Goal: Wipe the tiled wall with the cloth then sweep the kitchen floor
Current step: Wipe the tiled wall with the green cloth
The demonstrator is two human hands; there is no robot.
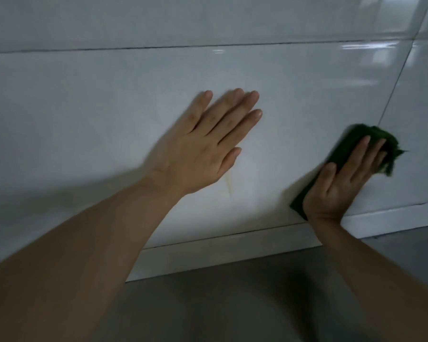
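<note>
A glossy white tiled wall (109, 99) fills most of the head view. My left hand (203, 144) lies flat against it near the centre, fingers spread, holding nothing. My right hand (344, 181) presses a dark green cloth (356, 141) flat on the wall at the lower right, close to a vertical grout line. The cloth shows above my fingertips and along the left of my palm; my hand hides its middle. A faint yellowish streak (229, 183) marks the tile just below my left hand.
A white skirting strip (232, 250) runs along the foot of the wall. Below it lies the grey floor (232, 304). Dark grout lines (158, 47) cross the wall horizontally and at the right.
</note>
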